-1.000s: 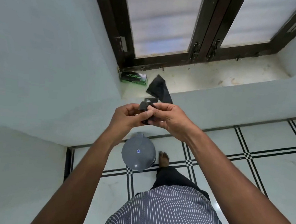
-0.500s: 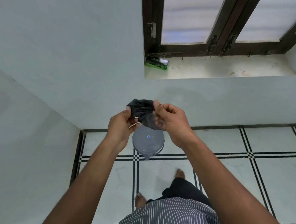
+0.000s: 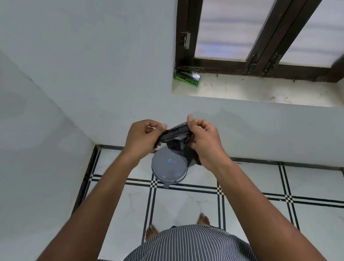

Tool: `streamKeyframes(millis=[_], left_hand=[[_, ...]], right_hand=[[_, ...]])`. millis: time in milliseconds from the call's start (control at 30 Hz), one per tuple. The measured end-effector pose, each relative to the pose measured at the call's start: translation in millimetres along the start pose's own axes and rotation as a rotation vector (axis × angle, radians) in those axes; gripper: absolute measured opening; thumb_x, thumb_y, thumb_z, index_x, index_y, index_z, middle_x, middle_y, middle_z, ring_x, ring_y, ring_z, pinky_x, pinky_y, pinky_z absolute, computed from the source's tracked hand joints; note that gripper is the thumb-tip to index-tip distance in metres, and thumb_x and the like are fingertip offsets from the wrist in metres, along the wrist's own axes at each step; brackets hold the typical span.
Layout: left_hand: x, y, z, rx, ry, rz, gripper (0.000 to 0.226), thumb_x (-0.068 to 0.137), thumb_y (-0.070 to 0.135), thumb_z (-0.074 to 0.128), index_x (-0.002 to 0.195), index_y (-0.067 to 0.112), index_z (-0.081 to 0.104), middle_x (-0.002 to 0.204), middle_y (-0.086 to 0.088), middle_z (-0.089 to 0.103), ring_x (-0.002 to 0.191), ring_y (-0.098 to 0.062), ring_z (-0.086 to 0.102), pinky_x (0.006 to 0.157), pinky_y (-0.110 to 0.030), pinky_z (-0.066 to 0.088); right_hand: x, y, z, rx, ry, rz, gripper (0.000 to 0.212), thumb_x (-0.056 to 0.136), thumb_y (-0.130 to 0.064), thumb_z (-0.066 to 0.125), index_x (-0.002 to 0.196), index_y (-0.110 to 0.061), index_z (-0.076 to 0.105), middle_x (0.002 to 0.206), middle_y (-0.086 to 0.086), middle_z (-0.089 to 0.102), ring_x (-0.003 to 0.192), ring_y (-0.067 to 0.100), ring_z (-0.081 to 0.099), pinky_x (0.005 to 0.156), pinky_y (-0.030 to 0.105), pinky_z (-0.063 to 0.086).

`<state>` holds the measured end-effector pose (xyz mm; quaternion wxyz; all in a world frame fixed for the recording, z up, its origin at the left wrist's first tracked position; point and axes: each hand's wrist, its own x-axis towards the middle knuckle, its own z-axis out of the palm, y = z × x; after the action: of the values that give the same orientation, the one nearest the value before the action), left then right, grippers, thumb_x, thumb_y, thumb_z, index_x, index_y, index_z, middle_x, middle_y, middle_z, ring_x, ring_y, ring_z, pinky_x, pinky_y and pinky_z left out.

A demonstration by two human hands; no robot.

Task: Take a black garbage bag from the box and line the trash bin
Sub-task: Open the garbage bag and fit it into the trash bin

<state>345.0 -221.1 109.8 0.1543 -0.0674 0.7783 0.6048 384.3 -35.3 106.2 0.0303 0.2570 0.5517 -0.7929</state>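
- Head view: left hand (image 3: 143, 137) and right hand (image 3: 204, 142) both pinching folded black garbage bag (image 3: 176, 134), held over closed grey trash bin (image 3: 169, 167).
- Box (image 3: 187, 77) on window sill (image 3: 265, 93) (well apart).
- Risk: thin film tearing if pulled too hard; slipping down if one pinch loosens.

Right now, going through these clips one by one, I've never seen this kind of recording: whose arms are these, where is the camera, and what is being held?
There is no machine here. The camera sits on a person's head and looks forward and down, so the two arms reaching in from the bottom are the wearer's own. The left hand and right hand both pinch a folded black garbage bag, working it open between them. Directly below, on the tiled floor, stands a round grey trash bin with its lid closed. Up on the window sill, in the left corner, lies the green bag box. The striped cloth and bare feet at the bottom are the wearer's.
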Motion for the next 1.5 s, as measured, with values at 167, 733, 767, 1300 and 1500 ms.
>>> streamKeyframes(millis=[167, 733, 767, 1300, 1500], left_hand=[[2.6, 8.1, 6.0, 0.022, 0.151, -0.038, 0.043, 0.103, 0.054, 0.068, 0.094, 0.012, 0.071, 0.068, 0.006, 0.069, 0.046, 0.0, 0.058, 0.056, -0.025, 0.046], [5.2, -9.8, -11.8, -0.128, 0.034, -0.121, 0.017, 0.095, 0.019, 0.081, 0.109, 0.009, 0.079, 0.095, -0.007, 0.08, 0.083, -0.022, 0.075, 0.085, -0.041, 0.068], [5.0, -9.5, -13.1, -0.218, 0.006, -0.145, 0.021, 0.097, 0.023, 0.081, 0.112, 0.009, 0.079, 0.1, -0.007, 0.08, 0.091, -0.024, 0.077, 0.086, -0.041, 0.068], [9.3, 5.1, -7.5, -0.356, -0.091, -0.148, 0.028, 0.1, 0.004, 0.065, 0.127, 0.004, 0.072, 0.115, -0.012, 0.081, 0.104, -0.029, 0.079, 0.096, -0.042, 0.064], [-3.1, 15.2, 7.6, -0.203, 0.041, -0.145, 0.032, 0.095, 0.037, 0.074, 0.115, 0.012, 0.067, 0.097, -0.011, 0.072, 0.071, -0.024, 0.072, 0.063, -0.037, 0.059]], right_hand=[[-2.9, -8.3, -19.7, -0.234, -0.252, 0.078, 0.047, 0.096, -0.053, 0.082, 0.112, -0.008, 0.078, 0.094, 0.022, 0.075, 0.066, 0.019, 0.061, 0.076, 0.039, 0.057], [4.6, -6.0, -18.9, 0.084, 0.13, 0.039, 0.036, 0.116, -0.042, 0.053, 0.104, -0.012, 0.071, 0.091, 0.002, 0.074, 0.084, 0.017, 0.068, 0.079, 0.032, 0.062], [5.2, -5.5, -20.1, 0.076, 0.128, 0.066, 0.037, 0.117, -0.041, 0.053, 0.106, -0.011, 0.07, 0.088, 0.003, 0.074, 0.078, 0.017, 0.068, 0.074, 0.03, 0.062], [3.1, -24.1, -5.2, -0.588, -0.163, -0.245, 0.048, 0.102, -0.051, 0.075, 0.104, -0.003, 0.079, 0.101, 0.027, 0.077, 0.084, 0.028, 0.077, 0.083, 0.046, 0.064], [1.6, -8.0, 11.0, -0.528, 0.007, -0.31, 0.039, 0.108, -0.045, 0.068, 0.095, -0.009, 0.075, 0.087, 0.017, 0.075, 0.074, 0.026, 0.07, 0.072, 0.043, 0.058]])
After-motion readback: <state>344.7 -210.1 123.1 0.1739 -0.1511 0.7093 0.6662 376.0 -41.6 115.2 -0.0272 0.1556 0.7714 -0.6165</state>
